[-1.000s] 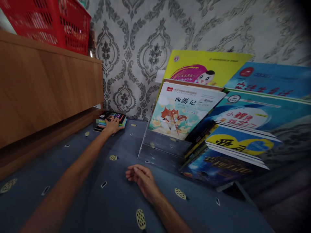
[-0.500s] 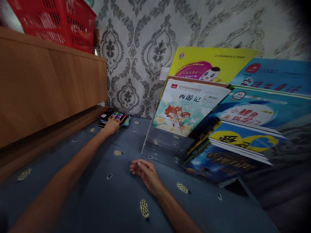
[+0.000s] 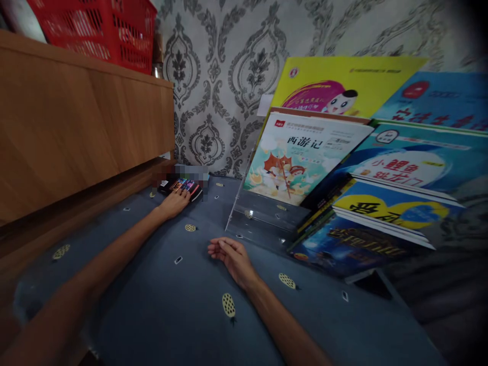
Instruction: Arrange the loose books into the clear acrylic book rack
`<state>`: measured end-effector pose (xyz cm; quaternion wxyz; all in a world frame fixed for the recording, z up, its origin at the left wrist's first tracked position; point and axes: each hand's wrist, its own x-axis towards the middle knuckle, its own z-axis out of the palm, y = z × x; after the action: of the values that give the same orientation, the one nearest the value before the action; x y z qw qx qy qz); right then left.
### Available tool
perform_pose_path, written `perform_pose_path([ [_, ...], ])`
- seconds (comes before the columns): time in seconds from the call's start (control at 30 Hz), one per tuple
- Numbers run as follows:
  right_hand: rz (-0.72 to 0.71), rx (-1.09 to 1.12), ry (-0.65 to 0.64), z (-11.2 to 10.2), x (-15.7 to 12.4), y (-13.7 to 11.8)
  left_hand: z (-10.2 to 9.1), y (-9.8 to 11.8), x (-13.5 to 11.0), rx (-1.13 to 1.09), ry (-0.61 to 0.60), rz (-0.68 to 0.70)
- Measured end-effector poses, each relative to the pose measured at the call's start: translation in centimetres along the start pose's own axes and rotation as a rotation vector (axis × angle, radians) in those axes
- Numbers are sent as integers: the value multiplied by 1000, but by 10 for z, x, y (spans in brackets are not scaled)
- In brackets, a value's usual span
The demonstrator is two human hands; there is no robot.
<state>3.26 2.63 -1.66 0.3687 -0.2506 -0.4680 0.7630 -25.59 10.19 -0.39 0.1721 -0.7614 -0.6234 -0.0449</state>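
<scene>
My left hand [image 3: 174, 203] reaches far forward and grips the near edge of a black book with bright cover art [image 3: 183, 186], which lies flat on the blue patterned cloth [image 3: 168, 310] by the wall. A blurred patch behind the book hides what lies there. My right hand [image 3: 231, 255] rests on the cloth with its fingers loosely curled and nothing in them. It lies just in front of a clear acrylic book stand [image 3: 263, 219].
The stand holds a white illustrated book [image 3: 301, 162], with a yellow book [image 3: 343, 84] and several blue books [image 3: 404, 168] leaning to its right. A wooden panel [image 3: 76, 117] runs along the left, with a red basket [image 3: 99, 25] on top. Patterned wallpaper is behind.
My left hand has drawn the black book off the coloured stack and toward me. My right hand has stayed put. The view has shifted slightly.
</scene>
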Motion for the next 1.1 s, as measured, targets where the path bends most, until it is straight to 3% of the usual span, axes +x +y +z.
perform_pose_path([
  [0.33,-5,-9,-4,1,-1,-1,-6,13,-51,-56,-30,139],
  [0.77,-33,-20,-3,3,-3,-2,-54,39,-128,-256,-73,319],
  [0.87,-86,-84,8,5,-5,-1,-62,35,-134,-390,-115,263],
  [0.97,-166,-249,34,9,-9,1,-58,27,-121,-467,-136,128],
  [1.1,-258,-536,58,15,-15,3,-32,19,-89,-301,-19,-328],
])
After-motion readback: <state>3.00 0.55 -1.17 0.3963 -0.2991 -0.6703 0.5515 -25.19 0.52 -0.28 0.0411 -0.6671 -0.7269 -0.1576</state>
